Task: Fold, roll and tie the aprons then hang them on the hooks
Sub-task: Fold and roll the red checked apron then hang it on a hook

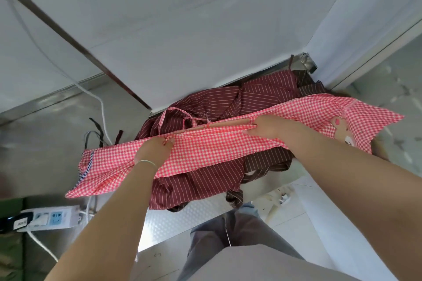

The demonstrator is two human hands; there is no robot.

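Observation:
A pink-and-white checked apron (212, 150) lies stretched in a long folded band across a pile of striped aprons. My left hand (155, 150), with a thin bangle at the wrist, pinches the apron's upper edge left of the middle. My right hand (271, 126) grips the same folded edge further right. A maroon striped apron (255, 96) and a brown striped apron (267, 162) lie crumpled beneath, with loose ties trailing off to the left. No hooks are visible.
The pile rests on a metal counter (164, 223) against a white wall. A white power strip (52, 215) with a white cable sits at the lower left. A steel ledge runs along the left wall. My legs show at the bottom.

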